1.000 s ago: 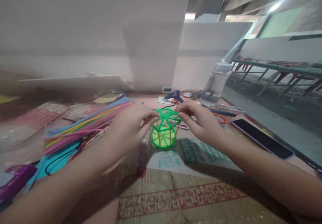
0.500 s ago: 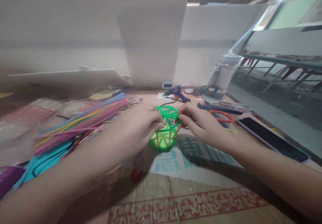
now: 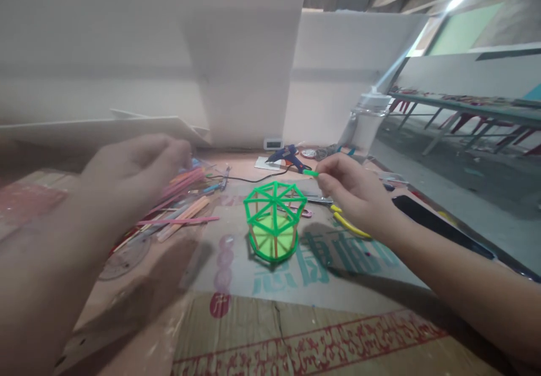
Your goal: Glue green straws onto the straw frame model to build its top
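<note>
A small wheel-topped frame [image 3: 275, 201] of green strips stands upright on the cardboard, with thin brown posts rising from a green-rimmed, yellow-green base. Neither hand touches it. To its upper right, my right hand [image 3: 344, 184] pinches a short green strip [image 3: 310, 173] between thumb and fingers; the strip's end sticks out to the left. My left hand [image 3: 147, 164] is raised over the left side, above a bundle of coloured strips [image 3: 186, 184]. Motion blurs its curled fingers, so whether they hold anything does not show.
Behind the frame lie a blue glue gun [image 3: 285, 155] with a black cord and a small white digital display [image 3: 273, 144]. Yellow-handled pliers [image 3: 349, 224] and a dark phone [image 3: 439, 226] lie to the right. A clear bottle [image 3: 367, 119] stands at the back right.
Both hands have come off the green frame, which now stands alone. My left hand has swung left and up. My right hand has moved slightly right and up, a green strip now visible in it.
</note>
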The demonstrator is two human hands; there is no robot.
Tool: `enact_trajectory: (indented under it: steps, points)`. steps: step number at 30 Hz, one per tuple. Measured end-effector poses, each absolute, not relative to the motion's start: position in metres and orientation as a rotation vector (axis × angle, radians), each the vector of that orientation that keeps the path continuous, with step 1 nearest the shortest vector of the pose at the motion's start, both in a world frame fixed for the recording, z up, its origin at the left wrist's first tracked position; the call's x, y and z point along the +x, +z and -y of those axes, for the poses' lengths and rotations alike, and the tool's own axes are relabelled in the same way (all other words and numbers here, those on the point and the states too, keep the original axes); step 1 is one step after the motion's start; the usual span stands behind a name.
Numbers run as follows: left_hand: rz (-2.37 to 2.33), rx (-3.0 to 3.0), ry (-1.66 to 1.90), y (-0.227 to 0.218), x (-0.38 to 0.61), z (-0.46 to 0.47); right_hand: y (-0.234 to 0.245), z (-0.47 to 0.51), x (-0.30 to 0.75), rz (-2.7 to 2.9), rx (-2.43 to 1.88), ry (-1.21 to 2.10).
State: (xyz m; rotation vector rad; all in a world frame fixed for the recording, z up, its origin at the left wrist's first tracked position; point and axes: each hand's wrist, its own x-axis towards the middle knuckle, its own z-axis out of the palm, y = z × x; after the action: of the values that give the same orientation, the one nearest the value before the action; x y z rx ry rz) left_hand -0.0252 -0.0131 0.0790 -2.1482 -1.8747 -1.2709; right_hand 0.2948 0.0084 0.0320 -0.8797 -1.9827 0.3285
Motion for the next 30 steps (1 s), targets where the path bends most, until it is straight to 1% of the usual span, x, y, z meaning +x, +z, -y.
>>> enact_trajectory:
  steps: [2,3,4,5,8,10,11,12,13,14,16,17,18,19,24,30]
  points:
    - [1.733,-1.966,-0.694,0.072,-0.032,0.002,0.035,-0.011,0.302,1.918,-0.904,0.477]
    - [1.654,-1.956,-0.473,0.067,-0.036,-0.004,0.037,-0.013,0.306,1.891,-0.915,0.569]
    - [1.586,-1.954,-0.368,0.063,-0.039,-0.011,0.039,-0.015,0.308,1.863,-0.927,0.656]
    - [1.511,-1.977,-0.348,0.059,-0.041,-0.016,0.040,-0.018,0.311,1.831,-0.938,0.729]
    - [1.423,-2.083,-0.388,0.051,-0.041,-0.026,0.040,-0.025,0.313,1.744,-0.973,0.873]
    - [1.501,-2.206,-0.404,0.049,-0.034,-0.027,0.034,-0.028,0.310,1.684,-0.996,0.969]
    - [1.580,-2.294,-0.470,0.048,-0.030,-0.025,0.030,-0.029,0.307,1.646,-0.996,1.042]
    - [1.674,-2.401,-0.614,0.048,-0.025,-0.023,0.024,-0.029,0.303,1.604,-0.992,1.128]
    - [1.774,-2.512,-0.839,0.047,-0.020,-0.020,0.018,-0.029,0.300,1.557,-0.994,1.222]
    - [1.857,-2.614,-1.138,0.046,-0.016,-0.017,0.011,-0.029,0.296,1.511,-1.002,1.311]
    - [1.900,-2.752,-1.706,0.045,-0.008,-0.010,-0.003,-0.028,0.289,1.443,-1.032,1.435]
    - [1.871,-2.802,-1.845,0.044,-0.005,-0.007,-0.009,-0.028,0.286,1.424,-1.046,1.464]
    - [1.841,-2.846,-1.869,0.044,-0.002,-0.004,-0.015,-0.028,0.284,1.412,-1.051,1.474]
    - [1.813,-2.887,-1.799,0.043,0.000,-0.002,-0.021,-0.028,0.282,1.401,-1.045,1.467]
    - [1.756,-2.880,-1.244,0.048,0.010,0.008,-0.039,-0.022,0.279,1.330,-0.986,1.450]
    - [1.299,-2.859,-1.023,0.056,0.036,0.024,-0.052,-0.020,0.277,1.276,-0.981,1.540]
